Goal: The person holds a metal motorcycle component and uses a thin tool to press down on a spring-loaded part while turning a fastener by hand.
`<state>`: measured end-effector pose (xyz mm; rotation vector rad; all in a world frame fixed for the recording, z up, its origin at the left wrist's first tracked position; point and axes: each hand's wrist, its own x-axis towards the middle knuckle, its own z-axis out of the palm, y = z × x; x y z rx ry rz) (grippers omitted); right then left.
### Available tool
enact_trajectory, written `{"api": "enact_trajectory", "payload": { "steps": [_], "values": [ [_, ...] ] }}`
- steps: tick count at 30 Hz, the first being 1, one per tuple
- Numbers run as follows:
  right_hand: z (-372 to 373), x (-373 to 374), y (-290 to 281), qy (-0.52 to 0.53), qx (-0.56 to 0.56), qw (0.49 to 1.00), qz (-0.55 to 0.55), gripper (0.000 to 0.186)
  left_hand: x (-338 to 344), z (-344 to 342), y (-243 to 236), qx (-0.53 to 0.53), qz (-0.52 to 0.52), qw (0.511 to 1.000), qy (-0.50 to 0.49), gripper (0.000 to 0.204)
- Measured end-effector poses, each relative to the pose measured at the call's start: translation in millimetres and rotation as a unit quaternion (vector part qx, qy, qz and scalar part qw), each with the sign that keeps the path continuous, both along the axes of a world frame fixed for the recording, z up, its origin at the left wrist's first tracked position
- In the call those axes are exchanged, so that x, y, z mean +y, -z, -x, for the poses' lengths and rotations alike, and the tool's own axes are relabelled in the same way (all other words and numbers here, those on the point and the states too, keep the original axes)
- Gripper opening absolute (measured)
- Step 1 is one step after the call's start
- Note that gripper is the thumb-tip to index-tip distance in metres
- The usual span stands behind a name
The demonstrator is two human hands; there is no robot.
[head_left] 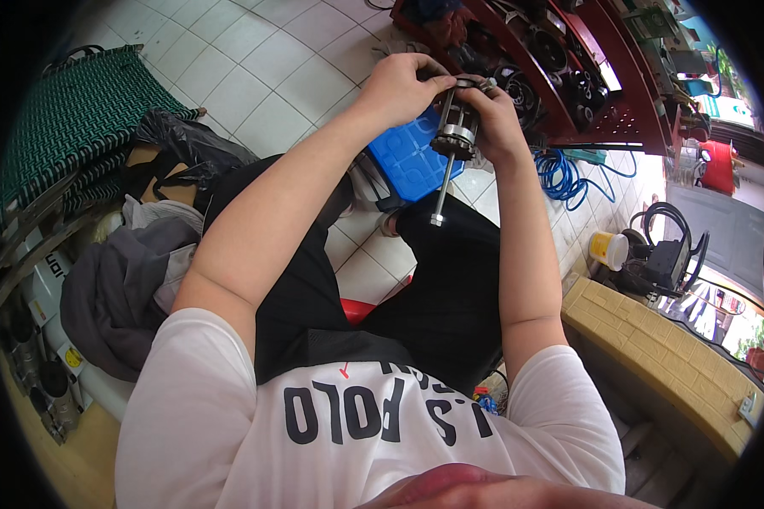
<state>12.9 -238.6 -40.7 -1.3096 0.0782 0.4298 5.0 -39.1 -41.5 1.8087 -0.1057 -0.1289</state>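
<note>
A dark and silvery metal cylinder assembly (455, 136) with a toothed lower rim hangs tilted in front of me. From its lower end sticks a long thin metal rod (446, 188) with a nut or bolt head at the tip. My right hand (498, 123) is closed around the assembly's upper right side. At its top, my left hand (406, 89) is closed, thumb and fingers pinched against a small round metal part (465, 83). Whether the left fingers hold that part or only press on it is hard to see. Below the hands sits a blue plastic box or stool (403, 161).
Red metal shelving (628, 102) full of dark machine parts stands at the far right. A coiled blue hose (560, 180) lies on the tiled floor. A white bucket (609, 249) is at the right; a green woven folding chair (76, 119) and grey cloth (115, 288) are at the left.
</note>
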Motion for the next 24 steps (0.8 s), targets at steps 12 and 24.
{"api": "enact_trajectory", "payload": {
  "steps": [12, 24],
  "values": [
    [2, 11, -2, 0.094, -0.154, 0.971, 0.159, 0.028, -19, 2, 23, 0.228, 0.057, 0.968, 0.092, 0.077],
    [4, 14, -8, 0.072, -0.153, 0.982, 0.089, 0.033, -11, 21, -23, 0.352, 0.294, 0.880, 0.126, 0.061]
  ]
}}
